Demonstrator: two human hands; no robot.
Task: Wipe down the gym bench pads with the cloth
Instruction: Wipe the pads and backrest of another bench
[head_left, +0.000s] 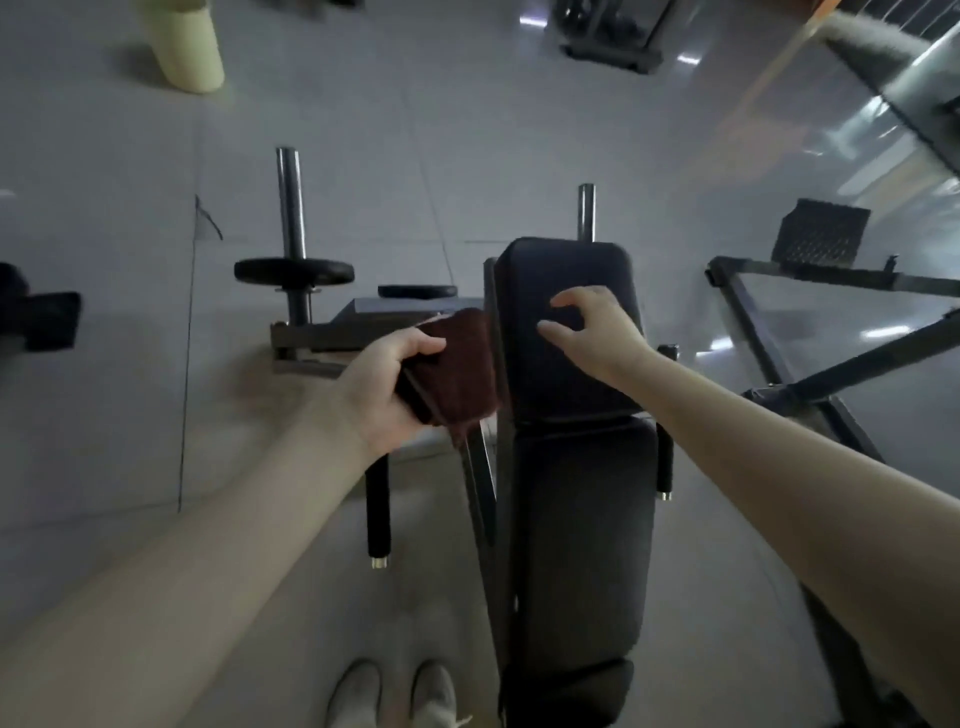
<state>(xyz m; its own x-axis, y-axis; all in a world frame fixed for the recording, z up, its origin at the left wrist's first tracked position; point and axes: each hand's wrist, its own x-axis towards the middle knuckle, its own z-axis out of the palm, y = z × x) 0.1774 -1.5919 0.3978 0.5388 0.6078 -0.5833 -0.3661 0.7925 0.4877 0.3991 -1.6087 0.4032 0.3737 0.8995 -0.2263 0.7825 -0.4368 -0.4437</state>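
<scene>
Head view only. Step in hand, by my read: getting ready to wipe, cloth not yet on a pad. The far pad (566, 265) is the landmark. The left hand (382, 382) sits just left of the far pad's left edge and grips the folded dark red-brown cloth (460, 364), thumb laid over the top face, the other fingers tucked under it and mostly hidden. The cloth is off the pad, held in the air beside that left edge, its right side close to or just overlapping the edge. The right hand (595, 330) is over the middle of the far pad, holding nothing, fingers loosely curled and a little spread; whether the fingertips touch the vinyl or hover just above is hard to tell in this dim, blurry frame. The near pad (582, 545) butts up against the far pad's near end, and the two form one line, long axis running straight away from the person. The cloth's longer side runs roughly parallel to that line, tilted slightly, one corner hanging down toward the near end. Next move likely calls for swinging the cloth rightward onto the far pad, pressing it flat, and stroking along the pad's length, with the right hand clearing out or bracing the pad.
</scene>
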